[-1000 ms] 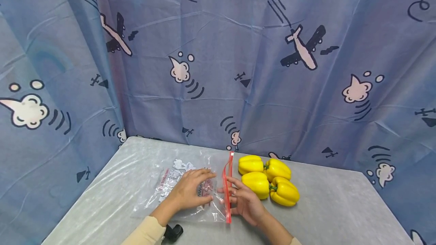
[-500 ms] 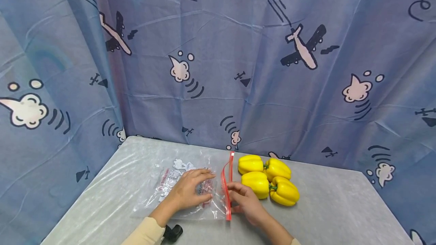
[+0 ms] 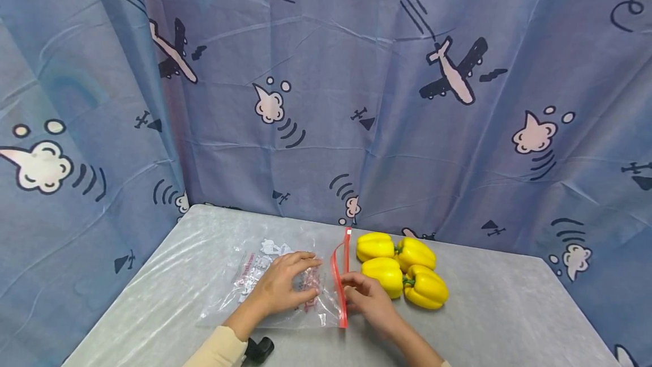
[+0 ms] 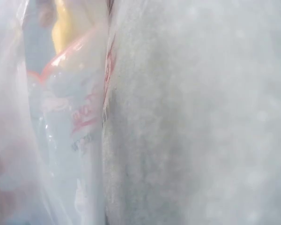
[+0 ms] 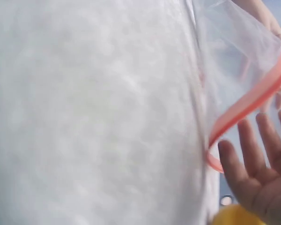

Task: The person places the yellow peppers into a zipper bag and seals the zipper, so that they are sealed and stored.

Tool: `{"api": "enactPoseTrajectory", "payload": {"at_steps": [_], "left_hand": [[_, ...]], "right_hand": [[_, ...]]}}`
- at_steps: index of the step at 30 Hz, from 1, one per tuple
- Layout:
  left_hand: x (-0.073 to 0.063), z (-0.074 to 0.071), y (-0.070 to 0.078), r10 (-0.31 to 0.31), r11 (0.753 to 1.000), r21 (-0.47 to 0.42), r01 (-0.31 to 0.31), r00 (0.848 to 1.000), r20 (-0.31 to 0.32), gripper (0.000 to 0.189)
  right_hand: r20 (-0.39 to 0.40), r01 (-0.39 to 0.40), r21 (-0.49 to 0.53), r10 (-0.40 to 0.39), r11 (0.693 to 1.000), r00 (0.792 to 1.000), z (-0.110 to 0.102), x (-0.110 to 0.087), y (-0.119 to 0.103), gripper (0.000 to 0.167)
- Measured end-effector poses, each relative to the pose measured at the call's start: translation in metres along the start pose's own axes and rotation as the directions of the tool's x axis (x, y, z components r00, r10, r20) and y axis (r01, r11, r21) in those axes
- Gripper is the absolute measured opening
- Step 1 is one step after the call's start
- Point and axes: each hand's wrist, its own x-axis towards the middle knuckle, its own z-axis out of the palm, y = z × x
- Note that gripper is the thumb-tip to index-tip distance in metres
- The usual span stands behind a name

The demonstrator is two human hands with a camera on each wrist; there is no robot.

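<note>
A clear zip bag (image 3: pixel 224 299) with a red zip strip (image 3: pixel 338 276) lies flat, its mouth facing right and the two red edges parted. My left hand (image 3: pixel 282 285) rests on the bag's printed middle, thumb and fingers spread apart. At the mouth is my right hand (image 3: pixel 369 302), its fingertips partly hidden behind the red strip. In the right wrist view the fingers of that right hand (image 5: pixel 267 173) are extended beside the red strip (image 5: pixel 248 101). The left wrist view catches blurred bag film (image 4: pixel 65 112) but not clearly the left hand.
Several yellow bell peppers (image 3: pixel 383 277) sit in a cluster right of the bag mouth. A black object (image 3: pixel 260 350) lies near my left sleeve. The grey-white table (image 3: pixel 489 310) ends at a blue patterned curtain (image 3: pixel 316 174).
My right hand's fingers, earlier spread across the red strip, have drawn together and sit lower at the bag mouth. The left hand and the peppers have hardly moved.
</note>
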Motion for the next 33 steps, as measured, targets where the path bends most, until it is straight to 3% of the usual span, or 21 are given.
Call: {"api": "enactPoseTrajectory", "payload": {"at_steps": [2, 4, 8, 11, 15, 17, 19, 21, 28, 33], "left_hand": [[0.0, 0.001, 0.0, -0.003, 1.0, -0.009, 0.003, 1.0, -0.004, 0.056], [0.0, 0.001, 0.0, -0.007, 1.0, -0.017, 0.007, 1.0, -0.008, 0.056], [0.0, 0.002, 0.0, -0.012, 1.0, -0.029, 0.011, 1.0, -0.023, 0.057], [0.001, 0.002, -0.001, -0.005, 0.999, -0.032, 0.003, 0.999, -0.043, 0.057], [0.002, 0.002, -0.001, 0.004, 0.999, -0.037, -0.006, 0.998, -0.055, 0.058], [0.002, 0.003, 0.0, 0.002, 0.999, -0.042, -0.004, 0.999, -0.051, 0.058], [0.002, 0.003, 0.0, 0.004, 0.999, -0.048, -0.006, 0.999, -0.047, 0.057], [0.002, 0.003, 0.0, 0.003, 0.999, -0.053, -0.005, 0.999, -0.044, 0.057], [0.001, 0.001, 0.001, -0.018, 0.997, -0.074, 0.017, 1.0, -0.02, 0.056], [0.001, 0.0, 0.001, -0.008, 0.998, -0.068, 0.006, 1.0, -0.027, 0.057]], "right_hand": [[-0.057, 0.039, -0.138, -0.047, 0.99, 0.997, -0.001, -0.003, -0.004, 0.026], [-0.113, 0.06, -0.276, -0.094, 0.959, 0.989, -0.002, -0.006, -0.008, 0.023], [-0.2, 0.101, -0.501, -0.228, 0.86, 0.953, -0.009, -0.014, -0.018, 0.023], [-0.224, 0.115, -0.662, -0.343, 0.74, 0.912, -0.018, -0.017, -0.021, 0.024], [-0.203, 0.12, -0.827, -0.49, 0.549, 0.848, -0.034, -0.017, -0.018, 0.027], [-0.183, 0.131, -0.864, -0.546, 0.486, 0.818, -0.042, -0.016, -0.016, 0.03], [-0.168, 0.132, -0.887, -0.576, 0.442, 0.8, -0.048, -0.015, -0.014, 0.032], [-0.157, 0.121, -0.902, -0.575, 0.416, 0.803, -0.054, -0.014, -0.013, 0.034], [-0.149, 0.014, -0.942, -0.453, 0.337, 0.879, -0.062, -0.011, -0.009, 0.049], [-0.158, -0.045, -0.958, -0.39, 0.284, 0.907, -0.065, -0.008, -0.006, 0.058]]}}
